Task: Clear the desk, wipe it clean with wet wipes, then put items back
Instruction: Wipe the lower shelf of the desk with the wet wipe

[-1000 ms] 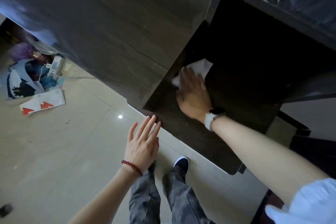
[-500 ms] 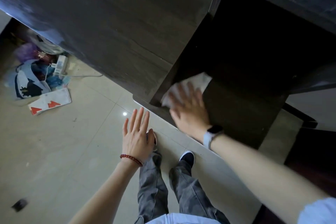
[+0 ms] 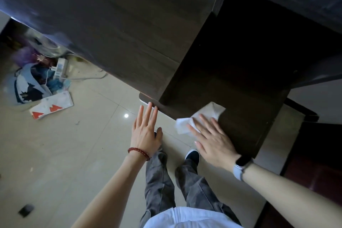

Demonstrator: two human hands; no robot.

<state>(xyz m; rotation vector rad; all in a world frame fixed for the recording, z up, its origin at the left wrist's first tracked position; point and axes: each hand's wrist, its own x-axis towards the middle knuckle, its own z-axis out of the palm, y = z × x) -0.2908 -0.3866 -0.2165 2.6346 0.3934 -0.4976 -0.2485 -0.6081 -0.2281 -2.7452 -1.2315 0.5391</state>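
Since before, my right hand pulled the wipe to the near tabletop edge, fingers flat on it; left hand open, empty. Wiping step; next, another stroke farther right.

**Lived-in room of a home, seen from above a dark wooden desk**

Likely a home study or bedroom corner rather than an office. Across the upper half of the frame, a dark wood-grain desk with a lower shelf step at centre right. Underneath, glossy pale floor tiles catching one ceiling-light glint. At left, a heap of personal clutter on the floor: printed cartoon-style fabric or bags, a white power strip with a cable, and a flat white packet with red triangles. Lower right, a dark reddish wooden panel, perhaps a door.
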